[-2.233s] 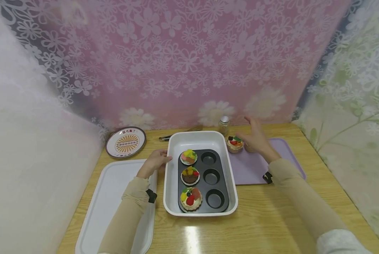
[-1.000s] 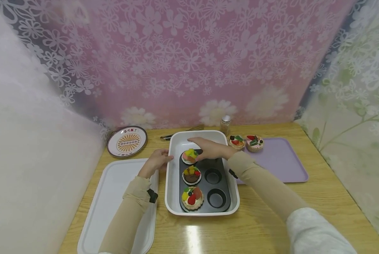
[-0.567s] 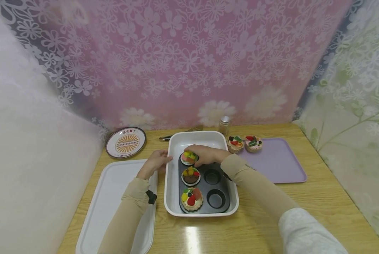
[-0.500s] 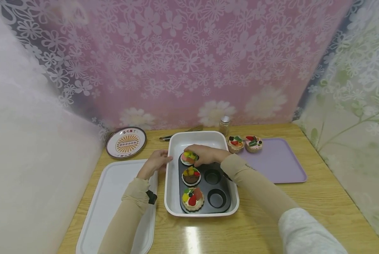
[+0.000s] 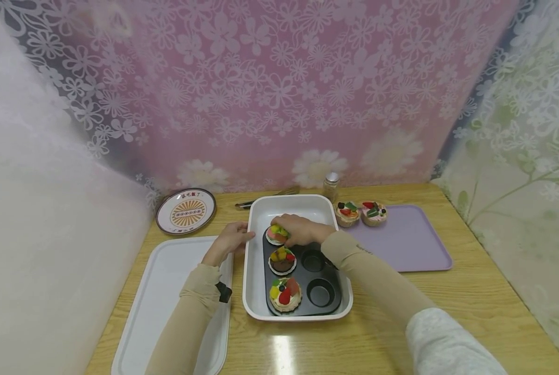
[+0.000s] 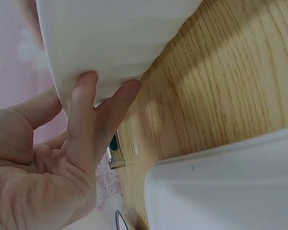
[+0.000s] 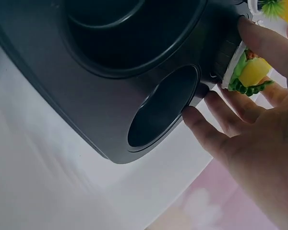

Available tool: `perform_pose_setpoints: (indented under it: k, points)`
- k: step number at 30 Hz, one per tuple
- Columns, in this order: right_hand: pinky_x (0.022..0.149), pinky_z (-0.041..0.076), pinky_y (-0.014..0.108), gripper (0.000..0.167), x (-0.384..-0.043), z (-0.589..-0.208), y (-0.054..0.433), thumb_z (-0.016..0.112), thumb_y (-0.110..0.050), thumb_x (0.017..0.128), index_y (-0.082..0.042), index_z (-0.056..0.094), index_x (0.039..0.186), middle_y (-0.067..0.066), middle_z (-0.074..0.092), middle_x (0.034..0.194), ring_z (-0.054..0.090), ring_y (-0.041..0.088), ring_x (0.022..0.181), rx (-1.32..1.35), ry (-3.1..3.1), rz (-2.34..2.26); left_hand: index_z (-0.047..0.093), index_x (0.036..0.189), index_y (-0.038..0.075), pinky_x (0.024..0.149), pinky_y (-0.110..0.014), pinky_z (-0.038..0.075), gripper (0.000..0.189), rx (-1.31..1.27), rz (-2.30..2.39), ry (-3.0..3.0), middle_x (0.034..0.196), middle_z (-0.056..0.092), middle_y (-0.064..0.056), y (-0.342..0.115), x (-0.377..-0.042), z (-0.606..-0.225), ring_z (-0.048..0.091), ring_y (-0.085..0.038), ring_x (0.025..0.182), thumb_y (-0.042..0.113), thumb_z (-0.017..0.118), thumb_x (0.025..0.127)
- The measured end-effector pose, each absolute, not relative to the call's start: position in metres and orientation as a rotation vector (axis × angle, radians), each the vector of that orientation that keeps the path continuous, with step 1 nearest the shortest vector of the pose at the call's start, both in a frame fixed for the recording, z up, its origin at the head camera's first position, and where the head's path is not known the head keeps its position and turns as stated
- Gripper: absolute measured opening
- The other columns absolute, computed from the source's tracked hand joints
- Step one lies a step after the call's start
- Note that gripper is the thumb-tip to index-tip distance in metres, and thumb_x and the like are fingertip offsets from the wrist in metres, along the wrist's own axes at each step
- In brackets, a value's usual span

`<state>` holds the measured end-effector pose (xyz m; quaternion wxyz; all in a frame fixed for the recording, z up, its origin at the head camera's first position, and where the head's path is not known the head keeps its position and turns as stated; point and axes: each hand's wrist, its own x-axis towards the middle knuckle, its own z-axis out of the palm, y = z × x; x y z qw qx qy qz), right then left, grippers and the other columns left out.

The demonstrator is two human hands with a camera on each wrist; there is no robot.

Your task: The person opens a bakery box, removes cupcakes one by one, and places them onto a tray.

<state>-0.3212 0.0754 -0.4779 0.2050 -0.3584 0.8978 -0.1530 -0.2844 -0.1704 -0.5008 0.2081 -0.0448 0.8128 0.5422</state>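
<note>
A deep white rectangular pan (image 5: pixel 344 307) holds a dark muffin tin (image 5: pixel 303 307). My left hand (image 5: pixel 231 240) grips the pan's left wall; in the left wrist view the thumb is at the rim and fingers press the outer side. Three fruit-topped tarts sit in the tin's left cups: a yellow-and-pink one (image 5: pixel 277 234), a chocolate one (image 5: pixel 281 263) and a strawberry one (image 5: pixel 285 297). My right hand (image 5: pixel 304 229) reaches into the pan, thumb and fingers around the yellow-and-pink tart's edge. The forearm covers the far right cup; two right cups show bare.
Two more tarts (image 5: pixel 374 213) stand on the lilac tray (image 5: pixel 410 234) at right, near a glass shaker (image 5: pixel 331 186). A white tray (image 5: pixel 167 291) lies at left, below a patterned plate (image 5: pixel 186 211). Tongs (image 5: pixel 244 204) lie behind the pan.
My right hand has moved left from the lilac tray's tarts into the pan and closed around the far left tart. My left hand has stayed on the pan's wall.
</note>
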Motion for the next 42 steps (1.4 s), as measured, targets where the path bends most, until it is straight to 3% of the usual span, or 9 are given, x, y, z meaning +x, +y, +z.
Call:
perform_pose_setpoints:
  k: [7, 13, 20, 29, 42]
  points:
    - [0.11, 0.05, 0.046, 0.065, -0.3223, -0.4766, 0.0743, 0.083, -0.019, 0.093, -0.015, 0.049, 0.148, 0.011, 0.059, 0.141, 0.06, 0.026, 0.126, -0.999, 2.536, -0.388, 0.052, 0.151, 0.0, 0.084, -0.033, 0.064, 0.047, -0.118, 1.521, 2.267, 0.143, 0.064, -0.024, -0.1697, -0.2841, -0.498, 0.071, -0.033, 0.12, 0.018, 0.061, 0.108]
    - [0.096, 0.052, 0.041, 0.052, -0.3249, -0.4741, 0.0753, 0.083, -0.023, 0.093, -0.015, 0.054, 0.135, 0.008, 0.061, 0.121, 0.058, 0.021, 0.106, -0.965, 2.533, -0.434, 0.052, 0.151, 0.0, 0.085, -0.034, 0.064, 0.048, -0.107, 1.52, 2.263, 0.147, 0.061, -0.026, -0.1698, -0.2841, -0.4973, 0.071, -0.033, 0.12, 0.018, 0.062, 0.108]
    - [0.088, 0.05, 0.037, 0.051, -0.3264, -0.4744, 0.0732, 0.082, -0.024, 0.093, -0.015, 0.051, 0.132, 0.006, 0.059, 0.114, 0.056, 0.02, 0.099, -0.971, 2.544, -0.41, 0.05, 0.153, 0.001, 0.082, -0.031, 0.064, 0.05, -0.125, 1.52, 2.261, 0.148, 0.061, -0.025, -0.1703, -0.2863, -0.4972, 0.073, -0.03, 0.116, 0.019, 0.062, 0.108]
    - [0.086, 0.051, 0.038, 0.052, -0.3212, -0.4723, 0.0728, 0.079, -0.025, 0.095, -0.017, 0.048, 0.136, 0.008, 0.056, 0.118, 0.057, 0.022, 0.099, -0.96, 2.555, -0.415, 0.052, 0.151, 0.0, 0.085, -0.033, 0.064, 0.049, -0.121, 1.536, 2.247, 0.145, 0.063, -0.025, -0.1698, -0.2844, -0.4957, 0.072, -0.032, 0.119, 0.019, 0.062, 0.107]
    - [0.099, 0.054, 0.042, 0.061, -0.3192, -0.4794, 0.0775, 0.082, -0.024, 0.093, -0.018, 0.046, 0.142, 0.013, 0.052, 0.131, 0.057, 0.023, 0.11, -0.938, 2.531, -0.569, 0.054, 0.149, 0.002, 0.081, -0.029, 0.063, 0.047, -0.155, 1.538, 2.254, 0.145, 0.063, -0.023, -0.1703, -0.2805, -0.5041, 0.072, -0.024, 0.11, 0.02, 0.063, 0.107]
